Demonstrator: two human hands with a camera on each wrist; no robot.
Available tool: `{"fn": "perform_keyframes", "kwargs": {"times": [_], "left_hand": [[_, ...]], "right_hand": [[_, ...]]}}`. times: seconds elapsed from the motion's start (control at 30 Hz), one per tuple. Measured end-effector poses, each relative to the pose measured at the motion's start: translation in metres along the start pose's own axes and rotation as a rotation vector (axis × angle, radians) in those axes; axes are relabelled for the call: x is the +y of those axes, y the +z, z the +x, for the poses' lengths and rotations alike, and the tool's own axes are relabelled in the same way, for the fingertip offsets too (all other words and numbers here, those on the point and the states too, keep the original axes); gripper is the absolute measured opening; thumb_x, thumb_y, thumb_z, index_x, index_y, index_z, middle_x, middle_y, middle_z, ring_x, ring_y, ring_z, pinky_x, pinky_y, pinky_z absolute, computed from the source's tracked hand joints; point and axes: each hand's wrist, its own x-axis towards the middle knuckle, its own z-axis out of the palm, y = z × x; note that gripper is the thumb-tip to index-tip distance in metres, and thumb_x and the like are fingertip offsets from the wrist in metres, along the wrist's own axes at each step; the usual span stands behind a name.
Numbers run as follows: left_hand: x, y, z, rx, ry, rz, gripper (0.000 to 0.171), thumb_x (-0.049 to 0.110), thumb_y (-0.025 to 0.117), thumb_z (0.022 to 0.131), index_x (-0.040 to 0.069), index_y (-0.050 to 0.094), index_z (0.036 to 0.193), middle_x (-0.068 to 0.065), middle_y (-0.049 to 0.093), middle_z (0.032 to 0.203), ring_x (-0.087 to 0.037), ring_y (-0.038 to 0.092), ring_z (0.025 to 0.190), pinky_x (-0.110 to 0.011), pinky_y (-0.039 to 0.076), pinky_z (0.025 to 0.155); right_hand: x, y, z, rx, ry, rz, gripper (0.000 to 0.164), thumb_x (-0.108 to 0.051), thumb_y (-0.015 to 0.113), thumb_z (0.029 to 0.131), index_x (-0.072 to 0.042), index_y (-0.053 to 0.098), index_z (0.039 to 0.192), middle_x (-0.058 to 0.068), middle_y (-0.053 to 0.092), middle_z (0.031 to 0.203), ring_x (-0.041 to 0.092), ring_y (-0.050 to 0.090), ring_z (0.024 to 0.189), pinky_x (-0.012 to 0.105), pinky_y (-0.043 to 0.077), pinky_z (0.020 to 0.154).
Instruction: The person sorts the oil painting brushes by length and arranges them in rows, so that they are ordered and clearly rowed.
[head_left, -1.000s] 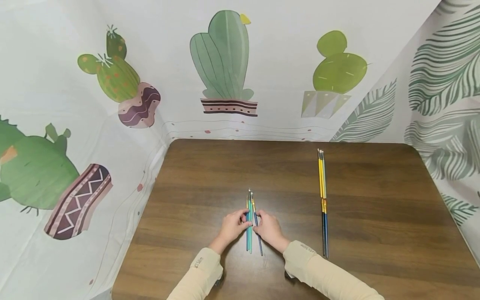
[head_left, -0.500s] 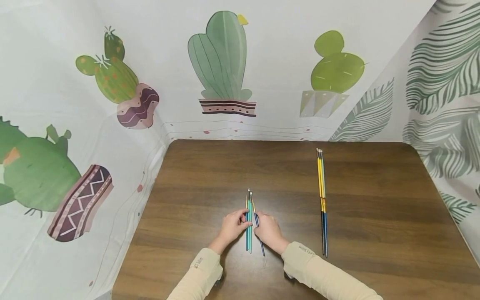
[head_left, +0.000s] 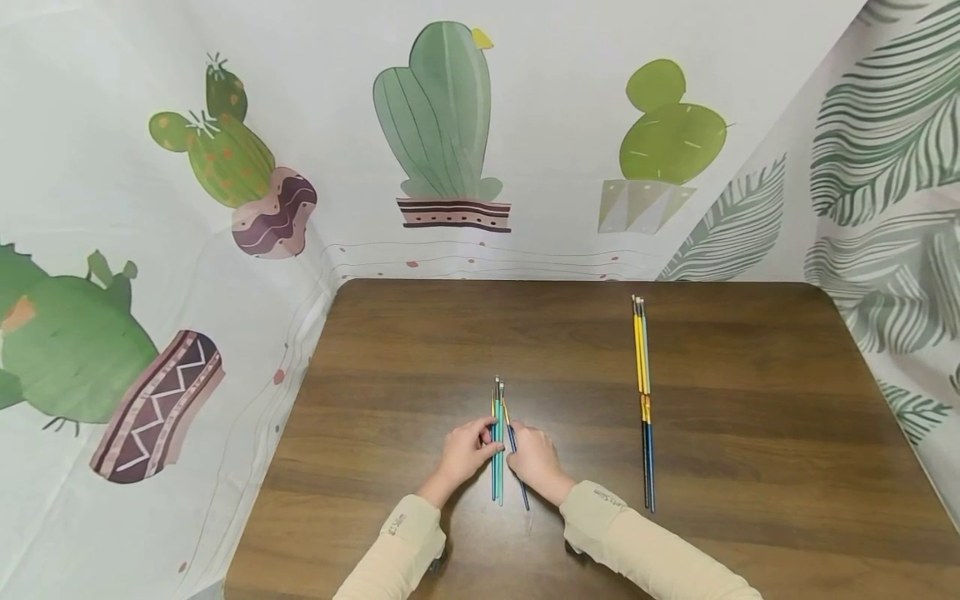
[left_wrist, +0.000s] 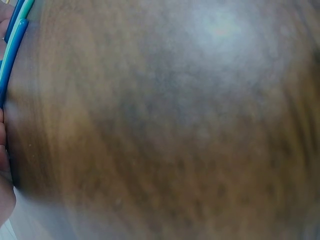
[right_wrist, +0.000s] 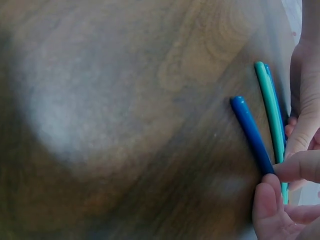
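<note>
Near the front middle of the table, my left hand (head_left: 465, 454) holds a small bundle of upright-lying paintbrushes, with teal handles (head_left: 499, 475) and a blue handle (head_left: 493, 479) at its left. Just right of the bundle, a blue paintbrush (head_left: 522, 492) with a gold ferrule lies slanted, pinched by my right hand (head_left: 536, 457). In the right wrist view its blue handle end (right_wrist: 250, 131) sticks out from thumb and fingertip, apart from the teal handle (right_wrist: 270, 107). The left wrist view catches only handle ends (left_wrist: 13, 57) and fingers (left_wrist: 4, 160) at its left edge.
At the right, another group of paintbrushes lies in line: yellow and pale ones (head_left: 642, 354) at the back, dark and blue ones (head_left: 649, 467) in front. The brown wooden table (head_left: 787, 417) meets a white cactus-print cloth (head_left: 555, 167) at its far edge.
My right fingers have drawn in around the blue paintbrush, and its handle end has swung slightly right, away from the bundle. My left hand stays in place.
</note>
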Motion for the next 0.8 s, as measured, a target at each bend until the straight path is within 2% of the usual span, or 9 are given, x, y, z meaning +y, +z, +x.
{"fn": "perform_keyframes", "kwargs": {"times": [0.57, 0.63, 0.8], "left_hand": [[0.002, -0.001, 0.0, -0.003, 0.003, 0.008, 0.038, 0.029, 0.068, 0.075, 0.013, 0.058, 0.109, 0.01, 0.051, 0.069, 0.001, 0.04, 0.056, -0.016, 0.033, 0.055], [0.003, -0.001, 0.0, -0.001, 0.005, 0.012, 0.038, 0.029, 0.068, 0.075, 0.013, 0.058, 0.108, 0.01, 0.051, 0.069, 0.001, 0.04, 0.056, -0.016, 0.032, 0.055], [0.004, -0.002, 0.0, 0.002, 0.008, 0.008, 0.039, 0.029, 0.068, 0.075, 0.012, 0.058, 0.109, 0.009, 0.052, 0.069, 0.001, 0.04, 0.055, -0.016, 0.033, 0.055]], "right_hand": [[0.002, 0.004, 0.001, 0.009, -0.006, -0.005, 0.033, -0.004, 0.066, 0.064, -0.003, 0.06, 0.097, 0.009, 0.061, 0.076, 0.017, 0.053, 0.063, 0.032, 0.043, 0.054], [0.004, 0.005, 0.002, 0.014, -0.014, 0.014, 0.036, -0.004, 0.066, 0.064, -0.002, 0.06, 0.1, 0.009, 0.061, 0.076, 0.017, 0.053, 0.064, 0.032, 0.043, 0.055], [0.012, 0.004, 0.003, 0.02, -0.012, 0.125, 0.042, -0.003, 0.067, 0.067, 0.001, 0.058, 0.108, 0.002, 0.056, 0.065, 0.01, 0.048, 0.057, 0.023, 0.04, 0.053]]}}
